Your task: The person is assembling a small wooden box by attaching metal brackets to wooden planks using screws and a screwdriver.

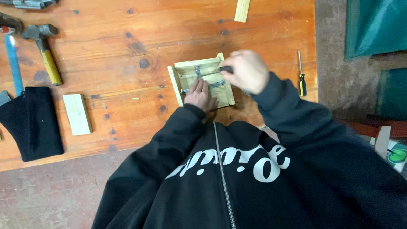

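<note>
Pale softwood, unfinished: a small wooden box (202,80) sits on the orange-brown pine workbench (127,51), just in front of the person's chest, with thin raised side walls and two grey metal hinges (197,71) screwed across its flat panel. Judged light and stiff, likely to skate on the varnished top unless pinned; the thin walls look like the weak point, so the flat middle or the corners seem the safest places to bear down or take hold. Left hand (200,94) lies palm-down on the near part of the panel, fingers together and pressing flat, wrist bent back toward the body, black sleeve drawn to the wrist. Right hand (248,71) comes in from the right, elbow out, knuckles up, closed in a fist round a dark tool handle (226,68) at the box's far right corner; tip hidden under the hand, possibly a screwdriver, cannot say for sure. Elsewhere on the bench: a yellow-handled screwdriver (301,79) well to the right near the edge, a hammer (44,50) with yellow grip far left, a loose wood block (77,113) beside a black cloth (32,122), a short wood strip (242,10) at the top edge.
</note>
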